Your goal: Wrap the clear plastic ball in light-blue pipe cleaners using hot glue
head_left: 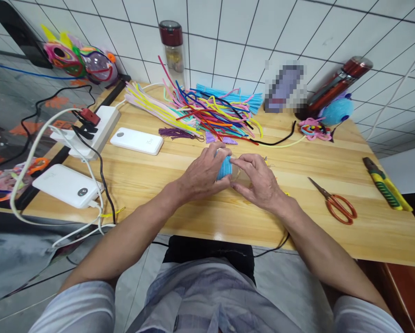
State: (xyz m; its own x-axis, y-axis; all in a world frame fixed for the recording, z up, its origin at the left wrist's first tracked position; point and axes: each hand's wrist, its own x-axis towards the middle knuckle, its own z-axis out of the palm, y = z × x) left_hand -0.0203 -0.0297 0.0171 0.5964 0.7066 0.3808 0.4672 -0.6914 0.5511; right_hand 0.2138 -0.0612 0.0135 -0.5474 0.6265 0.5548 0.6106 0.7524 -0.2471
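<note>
White tiled wall [207, 27] behind, light wood table [180, 217] in front of me. My left hand [204, 171] is curled around a blue ribbed piece [224, 167], fingers over the top, thumb below; it sits near the middle of the table, between my two hands. My right hand [259, 180] is at the right side of it, fingertips just by its edge, thumb lower with a narrow gap; can't tell whether I'm pinching anything there. A thin pale strand shows between the hands, too small to make out.

Beyond my hands: messy pile of colored fuzzy stems [221, 113], with a light blue bundle [207, 90] behind it and a pink-yellow bundle [155, 107] to the left. Dark purple bundle [175, 133] nearer me. White power bank [137, 140] left of that; second white bank [67, 185] nearer, cable plugged in. White power strip [105, 125] beside them, plugs in it.

Right side: scissors [337, 206] with orange handles, lying flat, blades pointing away to the left. Green-and-yellow-handled tool [382, 182] further right. Dark red flask [335, 85] leans at the wall; clear jar [172, 46] with dark red lid stands behind the pile.
</note>
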